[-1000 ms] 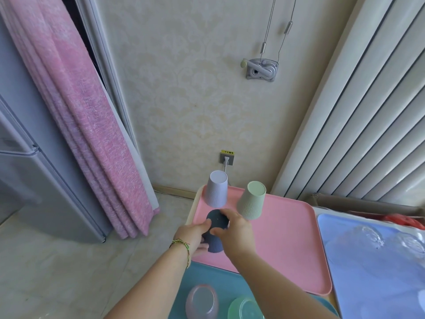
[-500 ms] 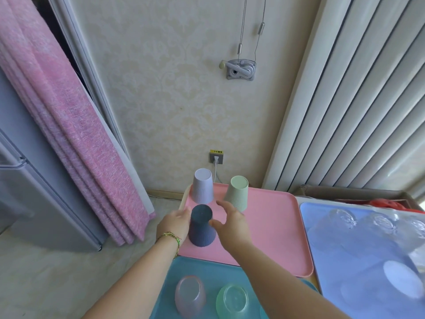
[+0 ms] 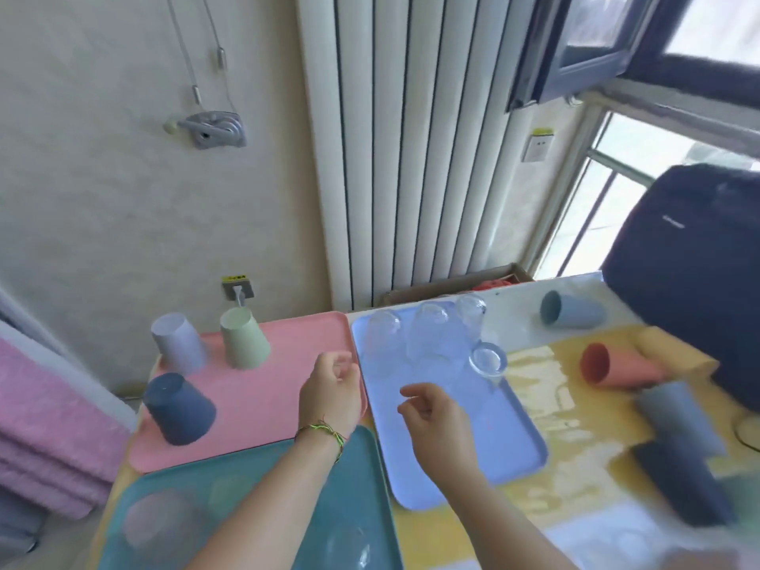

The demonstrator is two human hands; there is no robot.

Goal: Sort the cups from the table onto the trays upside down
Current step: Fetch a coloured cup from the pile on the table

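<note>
- The left hand (image 3: pixel 333 388) hovers above the right edge of the pink tray (image 3: pixel 279 388), and the right hand (image 3: pixel 436 421) above the periwinkle tray (image 3: pixel 493 442). The two are apart, fingers loosely curled, and neither holds anything.
- The step in hand looks like a reach for the next cup lying on the table (image 3: pixel 534 388). The red-orange cup (image 3: pixel 617 368) is the closest to the right hand.
- To do it well, grip the cup round its ribbed wall, turn it mouth down in the air, and set it flat on bare tray well apart from its neighbours.
- Mind the clear glasses (image 3: pixel 429 325) standing between hand and cup, since a low reach could tip them.
- Three opaque cups already sit upside down on the pink tray: navy (image 3: pixel 179 409), lavender (image 3: pixel 177 343) and pale green (image 3: pixel 244 337).
- Besides the red-orange one, a blue-grey cup (image 3: pixel 569 310) lies on its side on the table; two more nearer the right edge are blurred.
</note>
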